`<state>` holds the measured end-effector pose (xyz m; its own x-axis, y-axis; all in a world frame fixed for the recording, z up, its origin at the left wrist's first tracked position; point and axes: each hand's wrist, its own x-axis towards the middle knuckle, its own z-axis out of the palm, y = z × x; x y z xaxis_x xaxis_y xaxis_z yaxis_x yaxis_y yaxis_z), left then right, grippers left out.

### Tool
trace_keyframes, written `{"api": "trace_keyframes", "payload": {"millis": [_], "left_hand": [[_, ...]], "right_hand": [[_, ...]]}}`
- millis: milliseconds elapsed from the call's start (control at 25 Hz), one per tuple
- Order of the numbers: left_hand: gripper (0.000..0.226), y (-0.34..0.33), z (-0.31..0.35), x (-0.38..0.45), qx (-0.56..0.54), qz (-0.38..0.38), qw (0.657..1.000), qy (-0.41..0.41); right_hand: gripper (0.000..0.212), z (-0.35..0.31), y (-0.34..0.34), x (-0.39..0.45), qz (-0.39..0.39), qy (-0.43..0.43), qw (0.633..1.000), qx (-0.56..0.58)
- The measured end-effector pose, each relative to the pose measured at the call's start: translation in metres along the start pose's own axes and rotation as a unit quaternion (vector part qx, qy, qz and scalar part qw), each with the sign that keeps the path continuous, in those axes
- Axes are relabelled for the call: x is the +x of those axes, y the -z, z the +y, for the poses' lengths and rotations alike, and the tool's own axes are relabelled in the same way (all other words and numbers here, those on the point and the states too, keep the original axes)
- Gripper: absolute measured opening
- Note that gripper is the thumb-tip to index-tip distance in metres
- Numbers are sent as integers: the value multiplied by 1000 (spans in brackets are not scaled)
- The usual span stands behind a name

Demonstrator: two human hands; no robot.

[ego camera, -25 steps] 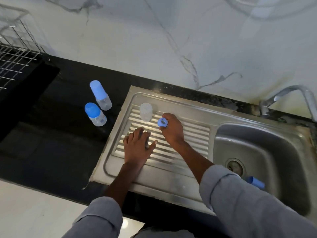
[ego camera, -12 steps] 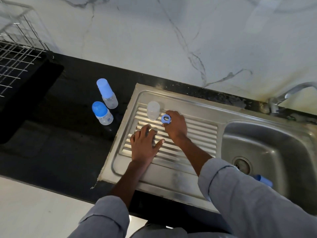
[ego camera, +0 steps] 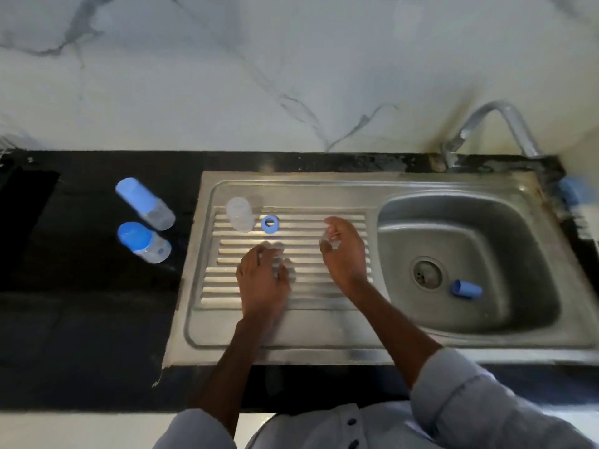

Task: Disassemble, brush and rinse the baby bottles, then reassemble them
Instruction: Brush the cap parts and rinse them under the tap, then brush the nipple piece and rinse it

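Head view, over a steel sink [ego camera: 356, 345] set in a black counter [ego camera: 81, 319]: one baby bottle in pieces on the ribbed drainboard [ego camera: 227, 286]. Clear bottle body [ego camera: 240, 214] standing at the board's far left corner; blue screw ring [ego camera: 268, 223] lying flat just beside it. Left hand [ego camera: 264, 283] resting palm-down on the ribs, fingers spread and relaxed over something pale and blurred, too smeared to name. Right hand [ego camera: 345, 251] raised nearer the basin, fingers curled, seeming to pinch a small clear piece [ego camera: 331, 242], likely the teat, though blur prevents certainty. Blue cap [ego camera: 466, 289] lying on its side in the basin, just beside the drain [ego camera: 426, 273].

Likely handling: all parts light, thin plastic, stiff but slick when wet and quick to roll; teat soft and easily squashed, best held by its base flange; bottle body best taken around the middle; ring by its outer edge.

Nearby: two capped bottles [ego camera: 145, 203] [ego camera: 142, 243] on the counter left of the drainboard, still assembled, awaiting their turn. Tap [ego camera: 496, 124] arching over the basin's far right corner. Nothing between right hand and basin; cap near the drain likely to shift under running water.
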<state>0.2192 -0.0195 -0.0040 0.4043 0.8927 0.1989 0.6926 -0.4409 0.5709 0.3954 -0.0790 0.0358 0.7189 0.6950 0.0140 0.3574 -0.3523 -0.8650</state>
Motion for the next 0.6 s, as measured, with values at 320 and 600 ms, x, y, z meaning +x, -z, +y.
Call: {"api": "trace_keyframes", "payload": {"millis": [320, 600], "left_hand": [[11, -99, 176, -1, -94, -137, 971, -170], [37, -186, 227, -5, 105, -338, 907, -227]], "right_hand": [[14, 101, 167, -19, 70, -89, 991, -66], [18, 176, 240, 6, 22, -220, 964, -147]]}}
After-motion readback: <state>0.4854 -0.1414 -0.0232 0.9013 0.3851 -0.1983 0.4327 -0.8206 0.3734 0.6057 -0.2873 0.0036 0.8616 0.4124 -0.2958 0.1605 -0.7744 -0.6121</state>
